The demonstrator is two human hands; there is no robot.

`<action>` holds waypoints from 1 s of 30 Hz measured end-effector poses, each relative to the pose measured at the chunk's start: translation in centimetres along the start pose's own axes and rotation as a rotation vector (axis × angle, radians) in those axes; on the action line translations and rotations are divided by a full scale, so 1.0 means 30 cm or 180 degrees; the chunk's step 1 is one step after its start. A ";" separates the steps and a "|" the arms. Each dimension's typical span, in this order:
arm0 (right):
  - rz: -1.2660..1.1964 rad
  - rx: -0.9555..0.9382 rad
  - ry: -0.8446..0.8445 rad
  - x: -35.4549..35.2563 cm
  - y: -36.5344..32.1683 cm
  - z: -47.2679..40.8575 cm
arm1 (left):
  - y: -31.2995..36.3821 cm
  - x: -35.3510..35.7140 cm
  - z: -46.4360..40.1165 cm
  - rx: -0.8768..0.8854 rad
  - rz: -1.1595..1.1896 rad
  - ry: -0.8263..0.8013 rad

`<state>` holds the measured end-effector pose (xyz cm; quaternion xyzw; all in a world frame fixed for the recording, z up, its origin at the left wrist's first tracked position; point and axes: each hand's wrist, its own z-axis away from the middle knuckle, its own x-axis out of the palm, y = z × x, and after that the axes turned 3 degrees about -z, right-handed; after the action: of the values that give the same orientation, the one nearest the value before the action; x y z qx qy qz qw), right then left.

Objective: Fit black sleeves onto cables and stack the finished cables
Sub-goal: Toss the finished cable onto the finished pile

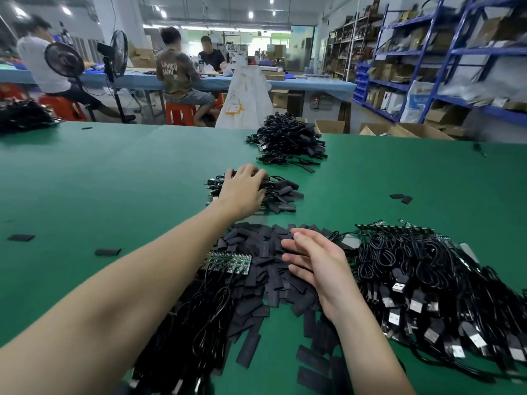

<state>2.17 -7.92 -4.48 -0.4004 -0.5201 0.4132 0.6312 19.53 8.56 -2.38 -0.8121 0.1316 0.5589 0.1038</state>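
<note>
Head cam shows the left hand (242,189) reached out flat, fingers spread, resting on the small stack of finished cables (281,192) mid-table, looks like it's just setting one down or tidying. Right hand (316,263) hangs open and relaxed over the loose black sleeves (256,252), holding nothing. Progress-wise: there's that small stack plus a bigger finished heap (288,141) nearer the far edge of the green table (114,181), so a fair bit is done. But the unsleeved cables (422,277) toward the near right corner are a huge tangle, and more sit by the near edge with a green circuit strip (228,262). My guess, well under half done.
</note>
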 end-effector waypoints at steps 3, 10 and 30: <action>0.0005 -0.0010 0.0010 0.001 -0.008 0.004 | 0.015 -0.076 0.108 -0.0182 0.0646 0.0100; 0.0253 -0.0026 0.0011 0.017 -0.005 0.011 | 0.033 -0.155 0.410 -0.0388 0.1418 0.0209; 0.0665 0.0037 -0.0379 0.159 0.078 0.067 | 0.058 -0.101 0.465 -0.0392 0.1942 0.0566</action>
<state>0.48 -2.49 -4.85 -0.4236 -0.5097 0.5027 0.5550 5.64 11.62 -4.51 -0.7856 0.3434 0.4980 -0.1297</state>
